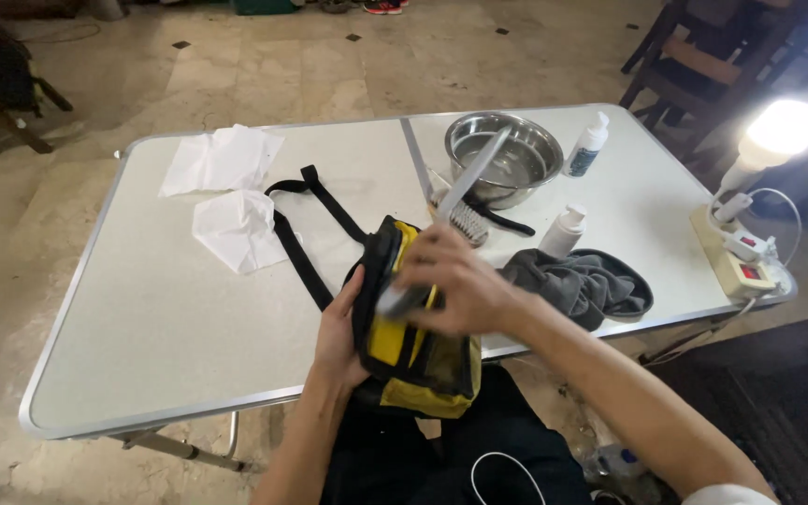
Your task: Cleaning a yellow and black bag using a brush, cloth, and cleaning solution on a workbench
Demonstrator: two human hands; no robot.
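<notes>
A yellow and black bag [413,351] is being held at the near edge of the tabletop [161,318], partly over that edge and above the lap. The left hand [337,339] is being closed around the bag's left side from below, and the bag is being propped upright by it. The right hand [455,285] is being laid across the bag's top, and a pale, blurred object [404,299] is being clasped in its fingers; what that object is cannot be told. The bag's black strap [306,238] is being left trailing away over the tabletop toward its far side.

The bag is judged to be soft and light, likely to fold and sag where it is not supported, so a hold on the firmer body or along the seam is judged to be safer than one on the loose strap. The fabric does not look slippery.

Beyond the hands, a brush [465,201] is being leaned against a steel bowl [504,159] near the far edge. Two white bottles [588,145] are being kept beside the bowl, and a grey cloth [582,281] is lying just right of the right hand. Two crumpled white tissues [226,187] are lying toward the far left corner. A lamp [778,131] and a power strip [736,262] are standing at the right edge.
</notes>
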